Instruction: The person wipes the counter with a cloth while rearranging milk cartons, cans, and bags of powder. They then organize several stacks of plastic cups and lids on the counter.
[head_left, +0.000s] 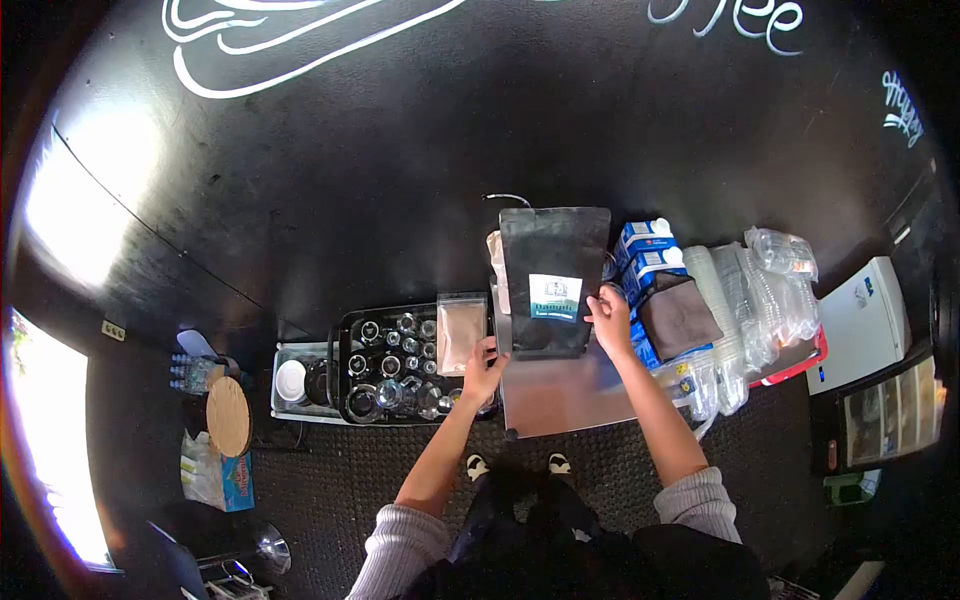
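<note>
A black stand-up pouch (555,240) with a white and teal label (555,298) is in front of me, over the counter. My left hand (482,376) is closed at its lower left edge, beside a flat brown pouch (461,338). At the label's right side, my right hand (610,322) has its fingers bent against the black pouch's right edge. Another light brown packet (497,262) shows partly behind the black pouch. A metal counter surface (565,395) lies below it.
On the left, a black tray (345,400) holds several upturned glasses (390,365). To the right are blue cartons (650,245), a dark folded cloth (680,317), stacked plastic cups (715,300) and a white appliance (860,320). A dark wall (400,180) rises behind.
</note>
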